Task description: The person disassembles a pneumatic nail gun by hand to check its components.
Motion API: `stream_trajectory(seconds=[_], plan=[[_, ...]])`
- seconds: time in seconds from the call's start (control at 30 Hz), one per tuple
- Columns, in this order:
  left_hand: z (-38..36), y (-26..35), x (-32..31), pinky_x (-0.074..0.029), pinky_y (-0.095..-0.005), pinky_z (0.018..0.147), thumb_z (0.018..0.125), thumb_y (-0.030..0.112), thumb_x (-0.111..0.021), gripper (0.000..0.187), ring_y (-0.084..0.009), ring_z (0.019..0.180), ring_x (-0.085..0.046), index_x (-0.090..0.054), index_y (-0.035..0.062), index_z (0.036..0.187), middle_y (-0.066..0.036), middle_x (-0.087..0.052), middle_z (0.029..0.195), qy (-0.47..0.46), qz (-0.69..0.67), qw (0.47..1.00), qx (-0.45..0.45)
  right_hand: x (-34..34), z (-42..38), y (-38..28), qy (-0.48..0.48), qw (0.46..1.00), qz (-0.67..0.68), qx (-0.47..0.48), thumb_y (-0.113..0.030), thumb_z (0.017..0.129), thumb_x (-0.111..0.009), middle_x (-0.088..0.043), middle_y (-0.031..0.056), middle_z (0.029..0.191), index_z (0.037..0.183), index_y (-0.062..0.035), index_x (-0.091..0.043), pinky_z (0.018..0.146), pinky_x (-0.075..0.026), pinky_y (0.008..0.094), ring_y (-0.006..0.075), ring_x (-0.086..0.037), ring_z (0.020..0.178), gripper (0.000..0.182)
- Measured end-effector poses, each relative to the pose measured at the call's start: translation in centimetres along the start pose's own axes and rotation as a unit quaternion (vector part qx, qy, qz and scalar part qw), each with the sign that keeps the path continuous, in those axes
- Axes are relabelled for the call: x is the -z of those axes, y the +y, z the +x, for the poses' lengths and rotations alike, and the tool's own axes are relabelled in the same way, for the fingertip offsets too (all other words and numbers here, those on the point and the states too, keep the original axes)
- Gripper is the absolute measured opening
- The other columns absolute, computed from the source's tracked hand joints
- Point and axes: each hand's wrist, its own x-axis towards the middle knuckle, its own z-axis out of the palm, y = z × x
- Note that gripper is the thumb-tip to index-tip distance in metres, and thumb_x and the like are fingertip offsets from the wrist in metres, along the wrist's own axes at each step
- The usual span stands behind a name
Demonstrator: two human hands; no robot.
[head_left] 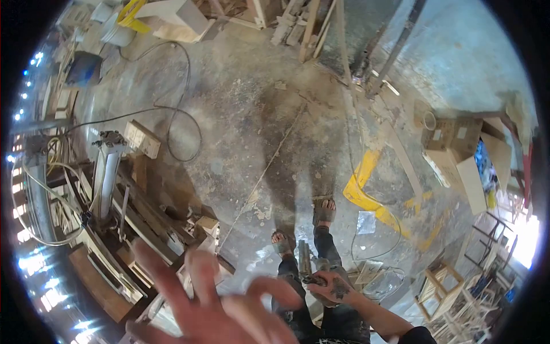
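My left hand (223,312) is raised close to the camera, large and blurred by motion. Its fingers are spread and curved, and nothing shows between them. My right hand (337,288) is lower, in front of my legs, with its fingers wrapped round a grey metal hand tool (305,259). A tube-like part of this tool points forward, away from my body. Its grip is hidden by the fingers, and I cannot make out its exact kind.
A black hose (186,74) loops over the concrete floor (229,126). Timber and machine parts (109,178) stand at left. Yellow bent pieces (366,180) lie right of my feet, near a cardboard box (458,143). A wooden frame (438,289) stands lower right.
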Motion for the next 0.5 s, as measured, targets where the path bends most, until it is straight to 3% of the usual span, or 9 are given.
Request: stream_trajectory(seconds=[0.17,0.2,0.3,0.33,0.4,0.43,0.5], plan=[[2.7,-2.1,-5.6,-0.044,-0.0668,0.095,0.104,0.067,-0.036,0.076,-0.0437,0.089,-0.068,-0.027,0.0230,0.165,-0.014,-0.052,0.149,-0.085,-0.191,0.976,0.065,6.0,0.1,1.4,0.096,0.990,-0.097,0.020,-0.049,0.089,-0.077,-0.075,0.0187,0.104,0.118,0.0013,-0.071,0.089,-0.055,0.0395,0.0288,-0.073,0.098,0.058],[3.2,-2.3,-6.4,-0.043,-0.0669,0.095,0.104,0.065,-0.038,0.073,-0.0439,0.087,-0.068,-0.030,0.0239,0.164,-0.013,-0.052,0.149,-0.095,-0.216,0.968,0.084,7.7,0.0,0.8,0.073,0.994,-0.078,0.003,-0.051,0.089,-0.076,-0.075,0.0206,0.104,0.117,0.0018,-0.071,0.091,-0.055,0.0415,0.0332,-0.073,0.100,0.060],[6.1,-1.6,-7.0,-0.040,-0.0673,0.095,0.106,0.059,-0.042,0.065,-0.0444,0.081,-0.068,-0.037,0.0265,0.162,-0.010,-0.053,0.151,-0.142,-0.265,0.937,0.177,11.4,0.3,-0.7,0.049,0.997,-0.059,-0.030,-0.051,0.089,-0.075,-0.073,0.0231,0.101,0.116,0.0030,-0.070,0.091,-0.055,0.0417,0.0344,-0.073,0.101,0.061],[7.7,-1.2,-6.5,-0.038,-0.0663,0.095,0.105,0.060,-0.043,0.070,-0.0421,0.078,-0.067,-0.031,0.0273,0.165,-0.008,-0.051,0.153,-0.178,-0.262,0.926,0.206,11.5,0.8,1.9,0.094,0.989,-0.112,0.004,-0.050,0.090,-0.075,-0.072,0.0241,0.097,0.115,0.0040,-0.069,0.089,-0.055,0.0405,0.0336,-0.073,0.098,0.060],[8.2,-2.2,-7.0,-0.038,-0.0631,0.095,0.104,0.061,-0.046,0.077,-0.0382,0.074,-0.066,-0.024,0.0264,0.169,-0.006,-0.049,0.153,-0.158,-0.264,0.943,0.130,13.4,1.6,0.2,0.052,0.995,-0.079,-0.034,-0.049,0.089,-0.076,-0.072,0.0238,0.095,0.115,0.0044,-0.069,0.089,-0.055,0.0402,0.0337,-0.073,0.097,0.060],[7.5,-4.1,-8.6,-0.038,-0.0608,0.094,0.103,0.062,-0.047,0.078,-0.0365,0.073,-0.066,-0.024,0.0248,0.169,-0.006,-0.050,0.152,-0.100,-0.268,0.958,0.024,14.2,2.0,-0.7,0.032,0.996,-0.063,-0.052,-0.049,0.089,-0.076,-0.071,0.0236,0.095,0.116,0.0047,-0.068,0.089,-0.055,0.0401,0.0338,-0.072,0.097,0.060],[8.2,-4.7,-8.7,-0.038,-0.0567,0.093,0.102,0.061,-0.048,0.081,-0.0336,0.072,-0.066,-0.023,0.0222,0.169,-0.006,-0.050,0.151,-0.081,-0.266,0.959,-0.051,15.0,2.7,-2.4,0.036,0.996,-0.076,-0.034,-0.049,0.089,-0.077,-0.072,0.0237,0.097,0.117,0.0045,-0.069,0.090,-0.055,0.0407,0.0343,-0.073,0.097,0.061]])
